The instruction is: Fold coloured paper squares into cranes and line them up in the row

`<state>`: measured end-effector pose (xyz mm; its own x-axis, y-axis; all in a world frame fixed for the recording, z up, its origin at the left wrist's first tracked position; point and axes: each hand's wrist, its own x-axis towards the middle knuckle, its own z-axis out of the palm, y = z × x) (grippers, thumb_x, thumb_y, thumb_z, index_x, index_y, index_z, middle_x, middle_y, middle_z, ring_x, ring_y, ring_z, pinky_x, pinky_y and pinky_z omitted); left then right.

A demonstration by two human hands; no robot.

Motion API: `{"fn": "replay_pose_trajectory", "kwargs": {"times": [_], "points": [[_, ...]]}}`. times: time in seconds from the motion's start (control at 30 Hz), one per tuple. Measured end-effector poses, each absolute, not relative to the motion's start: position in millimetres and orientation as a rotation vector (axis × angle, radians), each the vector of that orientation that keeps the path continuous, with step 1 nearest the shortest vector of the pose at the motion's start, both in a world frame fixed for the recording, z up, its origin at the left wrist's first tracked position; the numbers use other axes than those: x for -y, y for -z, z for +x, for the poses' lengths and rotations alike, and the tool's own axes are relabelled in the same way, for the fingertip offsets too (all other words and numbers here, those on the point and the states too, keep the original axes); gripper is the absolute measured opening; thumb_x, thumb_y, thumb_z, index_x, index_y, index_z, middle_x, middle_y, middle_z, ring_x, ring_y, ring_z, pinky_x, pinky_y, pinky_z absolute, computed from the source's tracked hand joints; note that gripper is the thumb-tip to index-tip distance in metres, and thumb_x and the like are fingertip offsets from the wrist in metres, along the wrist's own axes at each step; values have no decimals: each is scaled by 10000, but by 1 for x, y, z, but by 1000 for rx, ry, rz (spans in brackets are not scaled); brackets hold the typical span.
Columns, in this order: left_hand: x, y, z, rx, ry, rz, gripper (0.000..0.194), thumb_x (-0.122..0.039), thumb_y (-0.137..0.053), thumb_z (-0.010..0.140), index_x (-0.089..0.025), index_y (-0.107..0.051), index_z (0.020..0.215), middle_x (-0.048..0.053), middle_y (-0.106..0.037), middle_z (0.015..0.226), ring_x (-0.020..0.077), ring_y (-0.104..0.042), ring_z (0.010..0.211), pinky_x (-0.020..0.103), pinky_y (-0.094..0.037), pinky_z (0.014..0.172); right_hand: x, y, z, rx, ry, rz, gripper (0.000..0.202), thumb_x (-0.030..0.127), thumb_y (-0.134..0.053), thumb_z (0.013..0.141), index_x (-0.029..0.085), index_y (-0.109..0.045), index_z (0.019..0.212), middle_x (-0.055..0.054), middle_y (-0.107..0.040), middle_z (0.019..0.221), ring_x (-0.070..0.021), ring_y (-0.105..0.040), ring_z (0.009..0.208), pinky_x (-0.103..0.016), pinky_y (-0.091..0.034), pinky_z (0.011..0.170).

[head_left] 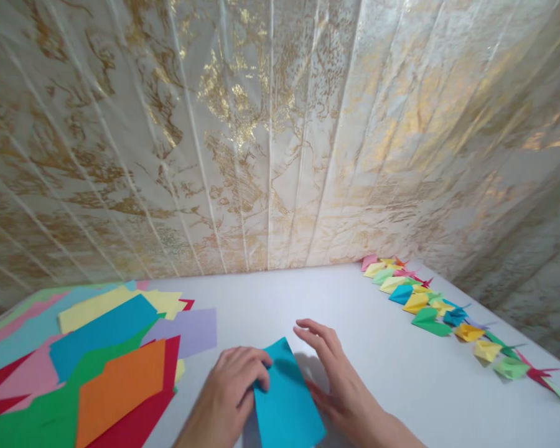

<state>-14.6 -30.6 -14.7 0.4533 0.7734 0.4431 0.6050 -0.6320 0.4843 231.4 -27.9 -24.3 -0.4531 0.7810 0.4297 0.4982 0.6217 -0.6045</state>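
A sheet of blue paper [287, 398], apparently folded, lies on the white table in front of me. My left hand [236, 379] is closed at its left edge, fingers curled over the paper and the thumb partly hidden. At the other side, my right hand [336, 379] is open, its fingers spread and raised above the table. The thumb of that hand is near the paper's right edge; I cannot tell whether it touches. A lavender sheet [191, 331] lies a little beyond my left hand.
Many coloured sheets overlap on the left, among them an orange sheet [124, 386] and a green sheet [32, 417]. Small folded paper figures, such as a green one [429, 320], stand in rows along the right edge. A patterned curtain [261, 155] hangs behind the white table [378, 361].
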Motion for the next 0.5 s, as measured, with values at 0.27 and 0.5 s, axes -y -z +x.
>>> {"fn": "replay_pose_trajectory", "kwargs": {"times": [0.27,0.5], "points": [[39,56,12,-1261,-1138,2995,273,-41,-371,872,-235,-546,790,5,-597,753,215,-550,719,384,-410,824,43,8,264,2351,-279,-1024,446,38,-383,916,238,-490,1301,-120,-605,1249,-240,-576,1116,-369,-518,937],[55,68,19,-1419,-1077,2994,194,-107,-452,869,-245,-587,880,6,-712,944,223,-617,864,348,-417,871,55,68,244,2307,-200,-875,389,432,-237,1074,236,-535,918,-44,-662,899,-167,-598,749,-265,-489,696]]}}
